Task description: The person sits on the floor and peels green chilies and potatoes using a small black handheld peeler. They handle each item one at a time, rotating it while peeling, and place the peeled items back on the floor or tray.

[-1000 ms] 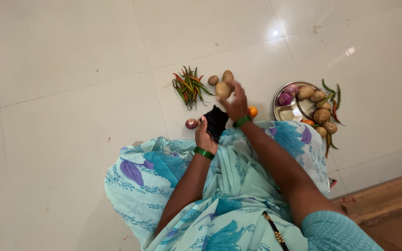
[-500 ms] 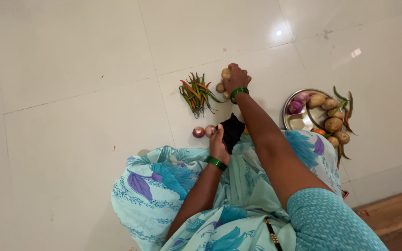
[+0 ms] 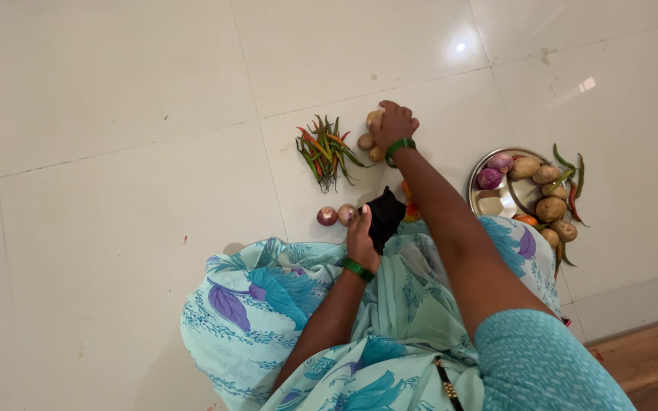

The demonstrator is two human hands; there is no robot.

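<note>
My right hand point(image 3: 394, 124) reaches forward over a small pile of potatoes point(image 3: 366, 141) on the white tiled floor, its fingers closed around one potato point(image 3: 375, 118). A bunch of green and red chillies point(image 3: 323, 148) lies just left of the pile. My left hand point(image 3: 362, 232) rests near my lap, gripping a black cloth point(image 3: 384, 215). Two small red onions point(image 3: 336, 215) sit on the floor beside that hand.
A round steel plate point(image 3: 496, 199) at the right holds onions, potatoes and chillies, some spilling over its rim. Orange-red tomatoes point(image 3: 410, 207) peek out beside my right arm. My light green floral garment point(image 3: 283, 304) covers my lap. A brown wooden edge point(image 3: 649, 358) runs along the lower right.
My right hand, holding a potato near my lap a second ago, has stretched forward and lowered it onto the potato pile. My left hand stays on the black cloth.
</note>
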